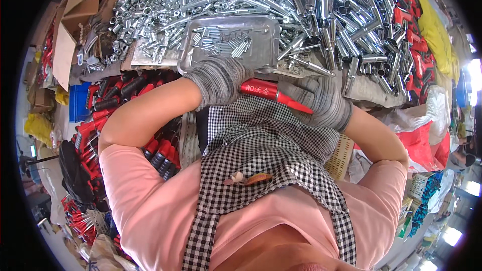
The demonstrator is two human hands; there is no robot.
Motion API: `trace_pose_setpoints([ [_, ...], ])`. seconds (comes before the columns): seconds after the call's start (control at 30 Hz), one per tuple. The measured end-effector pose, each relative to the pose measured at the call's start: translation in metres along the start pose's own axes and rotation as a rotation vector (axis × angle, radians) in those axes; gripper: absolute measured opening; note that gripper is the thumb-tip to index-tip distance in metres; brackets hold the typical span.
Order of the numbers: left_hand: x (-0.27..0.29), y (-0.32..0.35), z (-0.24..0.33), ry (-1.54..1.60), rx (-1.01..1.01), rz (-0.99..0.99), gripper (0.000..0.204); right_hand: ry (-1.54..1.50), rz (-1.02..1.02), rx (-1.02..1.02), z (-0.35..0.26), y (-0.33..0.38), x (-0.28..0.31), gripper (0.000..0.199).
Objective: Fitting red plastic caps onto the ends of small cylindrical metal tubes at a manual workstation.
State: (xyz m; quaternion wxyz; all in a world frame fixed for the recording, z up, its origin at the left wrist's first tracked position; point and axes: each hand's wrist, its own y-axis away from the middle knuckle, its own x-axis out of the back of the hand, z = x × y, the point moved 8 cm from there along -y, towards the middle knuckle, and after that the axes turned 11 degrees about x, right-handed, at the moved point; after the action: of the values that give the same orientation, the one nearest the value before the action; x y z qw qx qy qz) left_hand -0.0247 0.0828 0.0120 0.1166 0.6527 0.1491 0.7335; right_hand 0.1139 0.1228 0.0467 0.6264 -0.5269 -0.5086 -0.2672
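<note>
Both my hands wear grey striped knit gloves and meet just in front of the metal tray. A glossy red tool body (261, 89), long and tapered with pale printing on its side, lies slantwise between them. My left hand (221, 79) is closed round its left end, the fingers mostly turned out of sight. Against its far right side, my right hand (324, 101) curls with the fingers partly hidden behind the red piece. The shallow metal tray (267, 46) holds many short silver pins (226, 44) and stands just beyond my left hand.
Piles of shiny metal rods and fittings (150, 25) and chrome tubes (346, 15) cover the bench. Red tool parts (416, 45) line its right edge. Red and black tools (125, 90) and a blue bin (79, 101) lie left; a white and red sack (427, 135) right.
</note>
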Motion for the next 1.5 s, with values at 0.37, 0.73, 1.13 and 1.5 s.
trace_pose_setpoints([
  [0.37, -0.053, 0.022, 0.027, 0.791, -0.139, -0.821, 0.061, 0.154, -0.025, 0.597, -0.038, -0.013, 0.012, 0.035],
  [0.73, -0.026, 0.008, 0.007, 0.255, -0.074, -0.274, 0.034, -0.014, -0.243, 0.166, -0.014, -0.02, 0.009, 0.045],
  [1.13, 0.043, 0.038, -0.007, -0.492, -0.349, 0.935, 0.025, -2.459, 0.571, -0.93, -0.027, 0.003, -0.087, 0.056],
  [1.5, 0.072, 0.02, -0.013, -0.47, -0.162, 0.723, 0.025, -1.542, 0.583, -0.816, 0.016, 0.001, -0.033, 0.047],
])
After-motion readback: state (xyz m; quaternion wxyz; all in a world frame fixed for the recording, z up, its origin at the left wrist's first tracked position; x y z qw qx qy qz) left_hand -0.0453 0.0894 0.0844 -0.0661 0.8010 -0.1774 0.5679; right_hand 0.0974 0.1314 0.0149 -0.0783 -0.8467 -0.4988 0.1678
